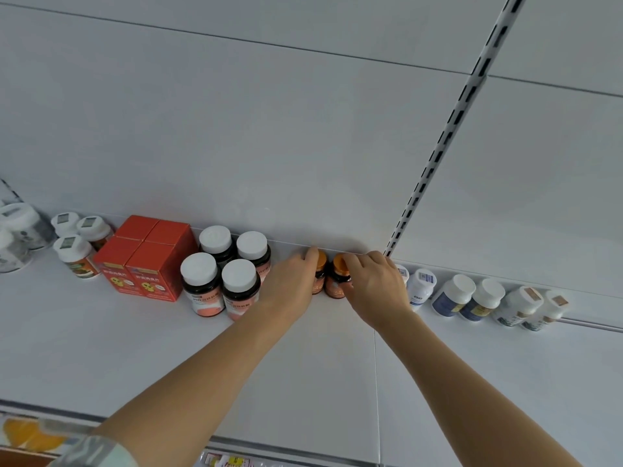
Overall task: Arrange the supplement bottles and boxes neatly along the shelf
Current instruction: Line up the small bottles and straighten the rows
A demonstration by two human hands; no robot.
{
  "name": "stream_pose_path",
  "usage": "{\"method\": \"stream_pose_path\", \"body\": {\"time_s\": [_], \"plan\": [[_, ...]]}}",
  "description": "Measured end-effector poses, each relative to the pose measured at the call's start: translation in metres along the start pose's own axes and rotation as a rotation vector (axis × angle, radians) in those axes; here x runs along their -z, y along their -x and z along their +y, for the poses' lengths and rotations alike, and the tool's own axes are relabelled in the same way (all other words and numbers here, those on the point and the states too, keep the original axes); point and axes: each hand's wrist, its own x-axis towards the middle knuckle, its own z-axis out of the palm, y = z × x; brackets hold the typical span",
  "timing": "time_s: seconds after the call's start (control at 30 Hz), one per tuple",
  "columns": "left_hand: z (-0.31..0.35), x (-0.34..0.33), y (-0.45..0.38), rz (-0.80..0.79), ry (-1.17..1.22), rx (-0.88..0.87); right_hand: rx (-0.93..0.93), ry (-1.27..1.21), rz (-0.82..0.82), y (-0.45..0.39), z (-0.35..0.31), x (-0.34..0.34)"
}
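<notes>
Two small dark bottles with orange caps stand side by side at the back of the white shelf (pixel 323 348). My left hand (pixel 296 281) grips the left orange-capped bottle (pixel 319 278), mostly hiding it. My right hand (pixel 374 284) grips the right orange-capped bottle (pixel 337 281) from its right side, fingers over the cap. Left of them stand several dark bottles with white caps (pixel 205 284) in a block, then red boxes (pixel 148 257).
Further left are white-capped bottles (pixel 76 251) and grey-white jars (pixel 20 227). To the right a row of white bottles (pixel 472 298) runs along the back wall. A slotted upright (pixel 448 129) divides the back panel. The shelf's front edge (pixel 269 448) carries price labels.
</notes>
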Motion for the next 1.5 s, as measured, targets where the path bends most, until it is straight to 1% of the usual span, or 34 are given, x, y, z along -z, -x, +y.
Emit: {"method": "stream_pose_path", "body": {"time_s": [0.17,0.3,0.37,0.43,0.5,0.57,0.67,0.77,0.87,0.97,1.1,1.23,1.5], "plan": [[0.002,0.004,0.001,0.002,0.009,-0.001,0.003,-0.011,0.023,0.001,0.000,-0.002],[0.007,0.012,0.003,0.018,-0.061,-0.004,0.005,-0.038,0.049,0.005,-0.001,0.002],[0.012,0.016,0.002,0.019,-0.103,0.000,-0.002,-0.030,0.036,0.007,0.000,0.007],[0.017,0.023,0.001,0.043,-0.134,0.022,-0.014,-0.012,0.038,0.009,0.004,0.013],[0.021,0.034,-0.003,0.112,-0.144,0.040,-0.020,-0.002,0.059,0.012,0.011,0.020],[0.025,0.043,-0.006,0.193,-0.112,0.016,-0.025,0.009,0.072,0.015,0.020,0.027],[0.037,0.042,-0.010,0.243,0.049,-0.118,-0.059,0.036,0.095,0.024,0.036,0.038],[0.055,0.033,-0.009,0.223,0.126,-0.236,-0.081,0.044,0.110,0.037,0.053,0.043],[0.075,0.024,-0.004,0.158,0.132,-0.294,-0.082,0.055,0.126,0.049,0.071,0.046],[0.090,0.014,-0.007,0.098,0.094,-0.271,-0.070,0.049,0.114,0.056,0.087,0.047],[0.101,0.000,-0.012,0.063,0.016,-0.217,-0.025,0.057,0.105,0.059,0.102,0.046],[0.117,-0.013,-0.013,0.037,0.028,-0.191,0.001,0.078,0.077,0.062,0.117,0.039],[0.128,-0.024,-0.016,0.037,-0.053,-0.173,-0.014,0.086,0.038,0.063,0.130,0.023]]}}
